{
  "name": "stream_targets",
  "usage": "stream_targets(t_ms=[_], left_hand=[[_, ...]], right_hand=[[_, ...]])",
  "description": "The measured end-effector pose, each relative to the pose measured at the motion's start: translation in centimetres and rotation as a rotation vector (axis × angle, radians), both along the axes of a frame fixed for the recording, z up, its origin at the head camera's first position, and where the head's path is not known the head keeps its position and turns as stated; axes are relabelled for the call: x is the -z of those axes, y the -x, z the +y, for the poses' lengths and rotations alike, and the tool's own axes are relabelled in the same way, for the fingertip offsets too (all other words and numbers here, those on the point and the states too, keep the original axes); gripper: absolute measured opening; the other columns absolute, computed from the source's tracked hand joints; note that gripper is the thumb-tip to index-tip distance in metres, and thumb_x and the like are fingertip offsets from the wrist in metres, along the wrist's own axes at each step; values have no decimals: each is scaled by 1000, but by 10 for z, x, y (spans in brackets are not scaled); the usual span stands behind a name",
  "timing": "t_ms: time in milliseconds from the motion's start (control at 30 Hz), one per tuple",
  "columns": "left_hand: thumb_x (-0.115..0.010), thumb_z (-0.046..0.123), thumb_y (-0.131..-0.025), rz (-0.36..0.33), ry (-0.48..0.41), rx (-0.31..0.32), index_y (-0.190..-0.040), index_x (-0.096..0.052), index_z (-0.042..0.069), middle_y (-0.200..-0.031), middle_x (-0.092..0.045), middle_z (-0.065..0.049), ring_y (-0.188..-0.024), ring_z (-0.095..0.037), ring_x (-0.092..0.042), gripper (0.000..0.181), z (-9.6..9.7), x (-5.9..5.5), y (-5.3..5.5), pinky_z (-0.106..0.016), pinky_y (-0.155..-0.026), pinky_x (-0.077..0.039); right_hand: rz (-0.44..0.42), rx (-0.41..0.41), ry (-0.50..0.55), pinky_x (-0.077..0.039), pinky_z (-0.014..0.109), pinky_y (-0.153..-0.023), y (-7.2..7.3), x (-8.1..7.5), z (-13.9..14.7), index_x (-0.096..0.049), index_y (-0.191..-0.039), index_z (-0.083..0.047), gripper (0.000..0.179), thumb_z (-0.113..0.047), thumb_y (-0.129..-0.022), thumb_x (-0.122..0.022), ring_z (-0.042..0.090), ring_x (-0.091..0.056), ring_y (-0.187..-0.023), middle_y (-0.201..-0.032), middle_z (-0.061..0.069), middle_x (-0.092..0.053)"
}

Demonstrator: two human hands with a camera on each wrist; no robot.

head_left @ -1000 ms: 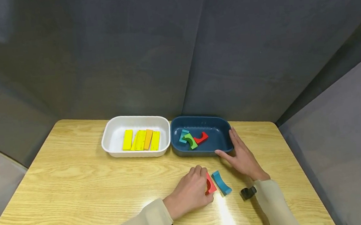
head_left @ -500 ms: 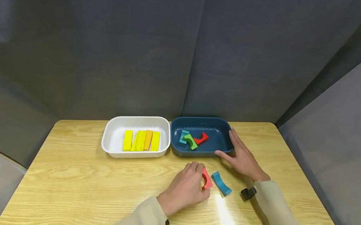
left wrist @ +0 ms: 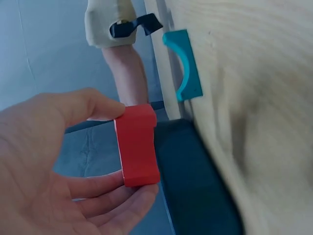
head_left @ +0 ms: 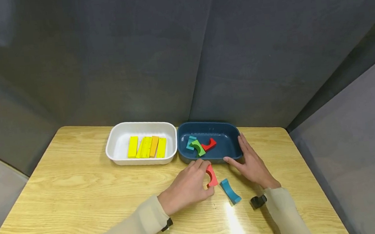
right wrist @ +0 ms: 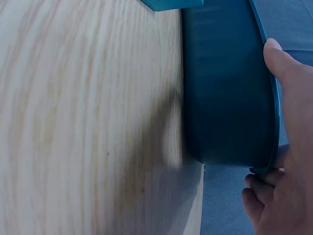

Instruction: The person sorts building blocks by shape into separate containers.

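Observation:
My left hand (head_left: 187, 185) pinches a red arch-shaped block (head_left: 212, 175) between thumb and fingertips, just in front of the dark blue bin (head_left: 210, 160). In the left wrist view the red block (left wrist: 137, 147) has the thumb at one end and the fingers at the other. My right hand (head_left: 254, 163) holds the bin's near right corner; the right wrist view has the thumb at the rim (right wrist: 274, 98) and the fingers round the end. On the table to the right of the red block lies a blue arch-shaped block (head_left: 230, 191). Inside the bin are a teal block (head_left: 190, 140), a green arch (head_left: 198, 148) and a red arch (head_left: 209, 144).
Left of the dark blue bin, close against it, stands a white bin (head_left: 118, 160) with several yellow blocks (head_left: 132, 147) and an orange block (head_left: 154, 146). Both stand near the back edge of the wooden table (head_left: 91, 198). A dark cloth screen (head_left: 130, 62) rises behind.
My left hand has lifted the red arch block away from beside the blue one and carried it towards the dark blue bin's front. The right hand stays at the bin's corner.

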State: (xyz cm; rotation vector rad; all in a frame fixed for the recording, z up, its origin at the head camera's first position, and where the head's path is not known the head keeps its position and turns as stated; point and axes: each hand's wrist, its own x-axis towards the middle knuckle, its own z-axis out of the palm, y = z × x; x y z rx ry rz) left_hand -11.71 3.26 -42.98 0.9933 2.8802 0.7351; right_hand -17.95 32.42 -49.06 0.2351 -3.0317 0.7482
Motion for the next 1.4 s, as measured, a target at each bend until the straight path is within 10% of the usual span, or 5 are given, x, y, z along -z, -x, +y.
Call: stream_targets(t_ms=[433,1400], left_hand=[[-83,28,-92,-7,-93,-43,-150,-58,0,-142,-64,-14,-122,-29,-65,69,-7,-21,33,-39,-104,-60],[-82,34,-93,-47,-7,-111,-155,-55,3,-148,-60,-14,-116,-27,-64,74,10,-9,120,-34,-97,-62]], right_hand=[[-2,2,-9,-25,72,-125,-1,-2,-1,-7,-174,-11,115,-73,-96,-64,45,-17,-163,-181,4,2],[-8,-4,-13,-25,70,-126,0,-3,0,-7,-173,-10,115,-74,-96,-63,43,-17,-164,-181,3,2]])
